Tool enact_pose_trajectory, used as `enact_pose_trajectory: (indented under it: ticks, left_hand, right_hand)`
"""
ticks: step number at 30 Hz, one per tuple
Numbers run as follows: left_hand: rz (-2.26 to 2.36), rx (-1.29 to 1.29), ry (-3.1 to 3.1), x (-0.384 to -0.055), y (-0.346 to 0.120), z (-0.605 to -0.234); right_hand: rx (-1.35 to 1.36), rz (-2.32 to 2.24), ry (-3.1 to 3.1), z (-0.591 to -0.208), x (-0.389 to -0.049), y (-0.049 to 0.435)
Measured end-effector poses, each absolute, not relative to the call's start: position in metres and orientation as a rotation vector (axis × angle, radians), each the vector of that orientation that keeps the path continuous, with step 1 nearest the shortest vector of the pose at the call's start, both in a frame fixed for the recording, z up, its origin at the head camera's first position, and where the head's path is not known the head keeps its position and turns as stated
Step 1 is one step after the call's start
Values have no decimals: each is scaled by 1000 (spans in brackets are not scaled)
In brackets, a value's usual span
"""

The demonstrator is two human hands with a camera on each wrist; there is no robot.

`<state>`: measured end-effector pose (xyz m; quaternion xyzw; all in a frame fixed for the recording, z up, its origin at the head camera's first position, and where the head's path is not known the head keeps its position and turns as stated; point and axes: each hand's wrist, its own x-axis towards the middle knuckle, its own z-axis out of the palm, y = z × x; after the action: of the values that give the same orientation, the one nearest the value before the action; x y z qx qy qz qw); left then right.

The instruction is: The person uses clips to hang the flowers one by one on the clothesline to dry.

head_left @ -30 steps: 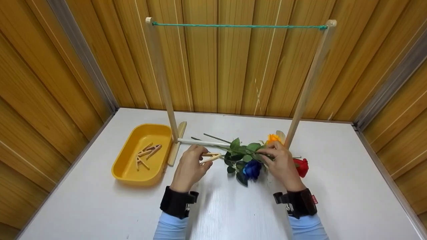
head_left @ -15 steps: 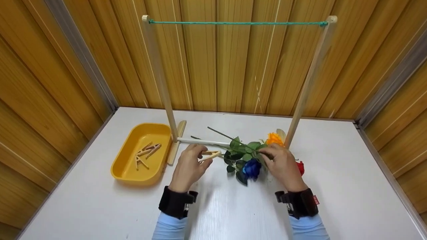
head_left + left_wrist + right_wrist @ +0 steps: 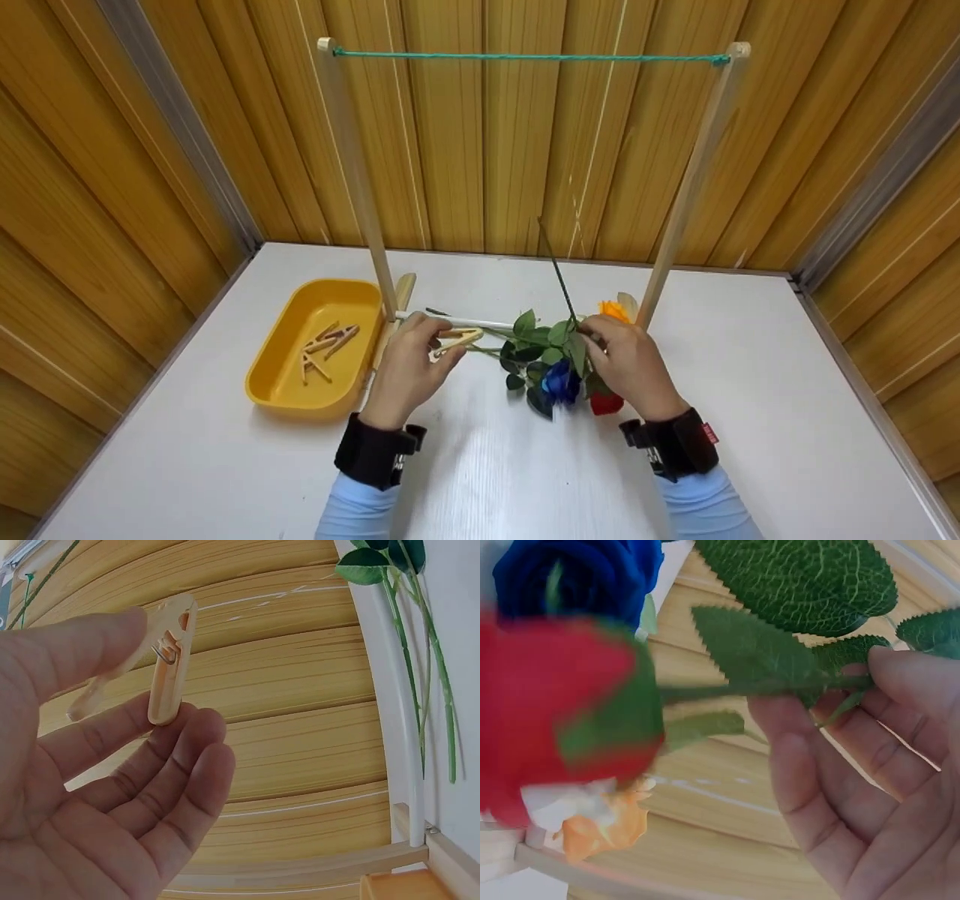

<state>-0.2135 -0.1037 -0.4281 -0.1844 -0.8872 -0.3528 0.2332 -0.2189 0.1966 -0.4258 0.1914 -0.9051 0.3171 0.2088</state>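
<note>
Between the fingers of the left hand [image 3: 411, 366]: one wooden clothespin [image 3: 168, 694], pinched. Between the fingers of the right hand [image 3: 634, 364]: one red rose [image 3: 547, 705], gripped by the stem; near those fingers, one blue rose [image 3: 562, 384] on the bench [image 3: 487, 480], one orange rose [image 3: 613, 310] just beyond.

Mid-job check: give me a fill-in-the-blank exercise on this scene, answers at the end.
1. The ______ grip pinches a wooden clothespin.
2. The right grip holds the red rose by its ______.
3. In the head view, the rose head just left of the red one is ______.
4. There, the orange flower sits by the foot of the ______ wooden post.

Missing words: left; stem; blue; right.
</note>
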Motion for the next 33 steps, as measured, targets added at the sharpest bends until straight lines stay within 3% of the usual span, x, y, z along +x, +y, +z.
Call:
enact_pose_trajectory:
  ticks: [16,24,33]
  left_hand:
    - [-975,-543,-2422,-211,-119,-396]
    - [-991,-518,-2316,-208,-127,-401]
    - [-1065,-417,-2281,-201,-132,-409]
  right_hand:
    - [647,882,-2552,-419,-228,183]
    - [745,740,-2519,-426,-218,178]
    - [652,658,-2569,-442,-200,177]
